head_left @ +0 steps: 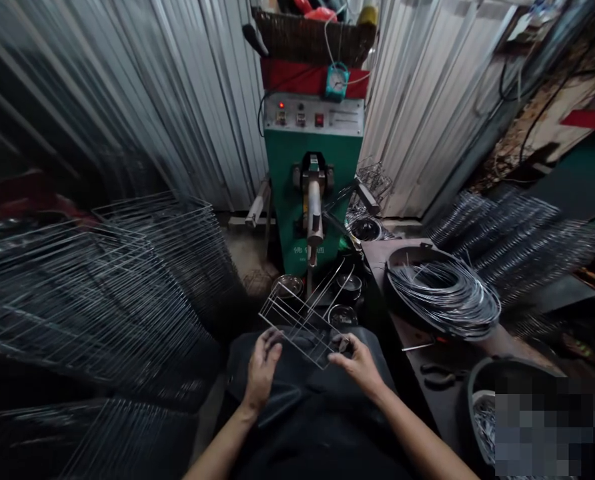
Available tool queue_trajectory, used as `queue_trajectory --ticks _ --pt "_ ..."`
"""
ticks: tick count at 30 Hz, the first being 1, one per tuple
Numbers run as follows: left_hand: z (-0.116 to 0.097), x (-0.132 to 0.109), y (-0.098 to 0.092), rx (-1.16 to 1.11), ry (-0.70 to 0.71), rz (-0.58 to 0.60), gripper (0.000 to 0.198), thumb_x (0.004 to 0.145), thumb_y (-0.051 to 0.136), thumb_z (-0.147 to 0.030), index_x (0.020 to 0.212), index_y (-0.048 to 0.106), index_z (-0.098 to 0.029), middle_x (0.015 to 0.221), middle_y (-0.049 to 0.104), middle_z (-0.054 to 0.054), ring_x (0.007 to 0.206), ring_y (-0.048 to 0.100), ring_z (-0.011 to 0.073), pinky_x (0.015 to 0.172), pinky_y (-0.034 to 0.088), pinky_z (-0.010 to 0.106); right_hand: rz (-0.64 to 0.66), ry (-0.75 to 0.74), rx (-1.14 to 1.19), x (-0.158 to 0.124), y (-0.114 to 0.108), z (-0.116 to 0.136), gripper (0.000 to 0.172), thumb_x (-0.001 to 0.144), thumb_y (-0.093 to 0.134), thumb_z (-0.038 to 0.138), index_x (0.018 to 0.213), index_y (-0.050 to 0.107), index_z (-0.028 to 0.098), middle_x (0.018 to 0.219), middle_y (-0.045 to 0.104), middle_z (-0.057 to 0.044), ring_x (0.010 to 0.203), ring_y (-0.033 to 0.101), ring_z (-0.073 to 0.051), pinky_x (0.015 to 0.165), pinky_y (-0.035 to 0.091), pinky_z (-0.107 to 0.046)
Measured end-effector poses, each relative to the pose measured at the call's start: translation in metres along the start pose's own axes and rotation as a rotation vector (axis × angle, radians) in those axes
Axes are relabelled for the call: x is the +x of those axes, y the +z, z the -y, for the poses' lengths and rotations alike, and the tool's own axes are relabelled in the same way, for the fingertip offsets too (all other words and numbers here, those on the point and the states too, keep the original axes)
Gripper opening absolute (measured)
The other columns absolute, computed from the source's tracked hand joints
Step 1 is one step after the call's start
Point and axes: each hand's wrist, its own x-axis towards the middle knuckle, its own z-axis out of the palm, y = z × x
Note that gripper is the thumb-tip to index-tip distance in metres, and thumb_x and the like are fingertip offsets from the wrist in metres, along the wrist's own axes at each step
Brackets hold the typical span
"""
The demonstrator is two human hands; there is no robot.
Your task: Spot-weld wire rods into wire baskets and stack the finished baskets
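A small wire rack [302,328] of thin metal rods is held tilted above my lap, with longer rods sticking out at its far right. My left hand [264,367] is at its near left edge, fingers curled against the wire and thumb a little apart. On the right side, my right hand [357,365] pinches the rack's corner between thumb and fingers. Beyond the rack stands a green machine [282,173] with a metal arm [314,207] pointing towards me. Round metal dishes [288,285] sit on the floor below that arm.
Stacked wire grids [102,293] fill the left side. To the right, a bench [375,257] carries a pan of wire rods [442,290], pliers [438,375] and a dark bucket [470,400]. More wire pieces [517,233] are piled behind it. A corrugated metal wall [177,100] stands behind the machine.
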Motion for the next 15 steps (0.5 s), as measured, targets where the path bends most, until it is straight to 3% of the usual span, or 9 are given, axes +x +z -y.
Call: queue_trajectory --ticks 3,6,11,15 --pt "-0.003 0.003 0.025 -0.005 -0.002 0.057 0.049 0.073 0.061 -0.042 0.112 0.044 -0.017 0.101 0.063 0.011 0.101 0.058 0.0222 0.093 0.039 0.040 -0.012 0.020 0.010 0.001 0.001 -0.004 0.030 0.061 0.071 0.035 0.084 0.061 0.018 0.072 0.055 0.001 0.069 0.050 -0.015 0.066 0.041 -0.026" --pt "-0.001 -0.001 0.044 -0.021 -0.035 0.038 0.051 0.069 0.066 -0.036 0.111 0.042 -0.018 0.090 0.062 0.006 0.092 0.060 0.0199 0.085 0.044 0.037 0.016 0.016 0.013 -0.002 -0.003 -0.013 0.032 0.061 0.072 0.036 0.086 0.061 0.018 0.073 0.056 0.001 0.070 0.051 -0.015 0.066 0.041 -0.026" --pt "0.000 -0.006 0.053 -0.086 -0.085 -0.021 0.044 0.068 0.066 -0.034 0.102 0.045 -0.018 0.078 0.059 0.001 0.081 0.060 0.0157 0.076 0.045 0.030 0.177 0.004 0.032 0.011 -0.036 -0.015 0.036 0.058 0.075 0.037 0.087 0.062 0.018 0.085 0.062 -0.003 0.082 0.055 -0.019 0.072 0.043 -0.029" --pt "-0.004 -0.003 0.055 -0.124 -0.103 -0.016 0.038 0.071 0.064 -0.034 0.099 0.043 -0.019 0.069 0.055 -0.004 0.065 0.055 0.0109 0.067 0.044 0.025 0.013 0.171 0.290 0.056 -0.047 0.001 0.034 0.069 0.065 0.043 0.093 0.061 0.018 0.085 0.063 -0.004 0.072 0.057 -0.016 0.055 0.044 -0.024"
